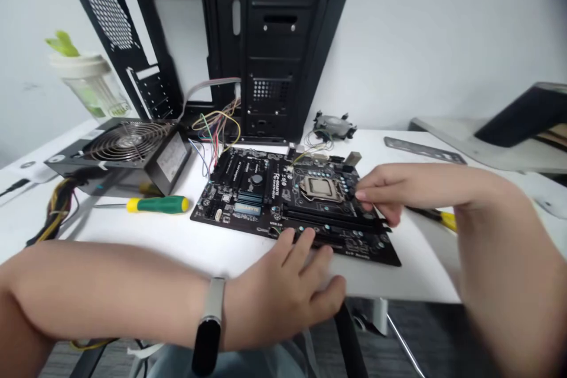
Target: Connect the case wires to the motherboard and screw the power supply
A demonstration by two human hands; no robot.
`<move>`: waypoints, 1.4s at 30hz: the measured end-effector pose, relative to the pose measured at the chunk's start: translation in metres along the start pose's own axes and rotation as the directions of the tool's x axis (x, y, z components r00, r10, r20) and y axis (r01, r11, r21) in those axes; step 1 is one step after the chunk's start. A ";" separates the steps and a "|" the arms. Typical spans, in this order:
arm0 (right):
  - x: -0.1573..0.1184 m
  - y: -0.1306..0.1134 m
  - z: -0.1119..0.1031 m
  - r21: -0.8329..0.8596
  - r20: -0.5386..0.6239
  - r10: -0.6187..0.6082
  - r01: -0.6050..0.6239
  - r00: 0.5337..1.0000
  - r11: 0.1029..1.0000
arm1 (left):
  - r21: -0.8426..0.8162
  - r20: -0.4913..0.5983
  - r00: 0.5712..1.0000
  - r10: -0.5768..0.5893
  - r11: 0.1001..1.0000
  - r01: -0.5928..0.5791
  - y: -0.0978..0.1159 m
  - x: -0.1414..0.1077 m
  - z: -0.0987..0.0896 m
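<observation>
Motherboard [296, 201] lies flat under both hands [283, 289].

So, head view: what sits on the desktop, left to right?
Power supply → motherboard → thin metal plate → dark angled stand. Leaving out anything whose span overlaps these too much to rank.

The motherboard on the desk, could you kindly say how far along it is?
The processor already sits in its socket on the motherboard. The right hand works beside it, grip unclear; the left hand rests at the near edge. Probably left: fitting the cooler and the case, both apart from the board.
</observation>
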State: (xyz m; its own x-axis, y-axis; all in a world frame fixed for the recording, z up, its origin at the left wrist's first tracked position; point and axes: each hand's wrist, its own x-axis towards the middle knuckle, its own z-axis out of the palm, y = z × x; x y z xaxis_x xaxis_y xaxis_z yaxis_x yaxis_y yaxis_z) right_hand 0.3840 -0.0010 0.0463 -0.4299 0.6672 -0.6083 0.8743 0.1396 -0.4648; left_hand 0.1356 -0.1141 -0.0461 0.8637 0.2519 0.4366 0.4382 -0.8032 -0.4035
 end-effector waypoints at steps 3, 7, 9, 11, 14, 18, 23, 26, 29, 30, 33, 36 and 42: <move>0.000 0.000 0.000 -0.003 -0.019 -0.044 0.044 0.999 0.999 | 0.008 0.016 1.000 0.004 1.000 -0.004 -0.001 0.000 0.000; -0.002 -0.002 0.001 0.072 -0.073 -0.099 0.104 0.992 0.992 | -0.020 0.090 0.996 0.016 1.000 -0.014 -0.001 0.000 -0.006; -0.004 -0.005 0.002 0.122 -0.107 -0.117 0.130 0.987 0.984 | -0.053 0.167 0.985 0.030 0.998 -0.022 -0.001 -0.001 -0.009; -0.006 -0.007 0.002 0.123 -0.121 -0.113 0.128 0.986 0.984 | -0.086 0.209 0.977 0.038 0.996 -0.020 -0.001 -0.002 -0.011; -0.011 -0.009 0.001 0.068 -0.097 -0.094 0.101 0.991 0.992 | -0.120 0.208 0.977 0.043 0.993 -0.018 0.000 -0.002 -0.009; -0.018 -0.008 -0.002 0.038 -0.137 -0.055 0.061 0.989 0.997 | -0.199 0.233 0.972 0.013 0.979 0.035 -0.002 0.004 -0.007; -0.015 -0.008 -0.004 0.020 -0.140 0.019 -0.016 0.990 1.000 | -0.271 0.293 0.956 -0.026 0.956 0.109 -0.007 0.011 -0.011; -0.015 -0.009 -0.003 0.015 -0.114 0.006 -0.004 0.993 1.000 | -0.294 0.298 0.954 -0.028 0.948 0.120 -0.008 0.011 -0.011; -0.018 -0.010 -0.002 -0.032 -0.124 -0.017 0.013 0.992 0.999 | -0.307 0.296 0.955 -0.019 0.945 0.114 -0.008 0.010 -0.011; -0.019 -0.010 -0.001 -0.048 -0.128 -0.008 0.002 0.992 0.999 | -0.308 0.293 0.956 -0.016 0.945 0.110 -0.008 0.009 -0.011; -0.019 -0.011 -0.001 -0.074 -0.117 0.012 -0.021 0.993 0.997 | -0.306 0.283 0.959 -0.012 0.947 0.102 -0.007 0.009 -0.009; -0.018 -0.011 0.000 -0.103 -0.087 -0.051 0.042 0.995 0.994 | -0.293 0.279 0.960 -0.015 0.951 0.100 -0.007 0.008 -0.008; -0.022 -0.010 -0.001 -0.077 -0.088 -0.181 0.174 0.980 0.982 | -0.272 0.273 0.962 -0.013 0.958 0.090 -0.005 0.008 -0.008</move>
State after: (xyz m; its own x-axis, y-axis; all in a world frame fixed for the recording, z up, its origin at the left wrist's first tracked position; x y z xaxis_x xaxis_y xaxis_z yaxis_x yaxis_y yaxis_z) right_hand 0.3844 -0.0164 0.0648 -0.5595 0.6924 -0.4555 0.8006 0.3094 -0.5131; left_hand 0.1382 -0.1124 -0.0346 0.8931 0.4001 0.2057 0.4300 -0.8937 -0.1282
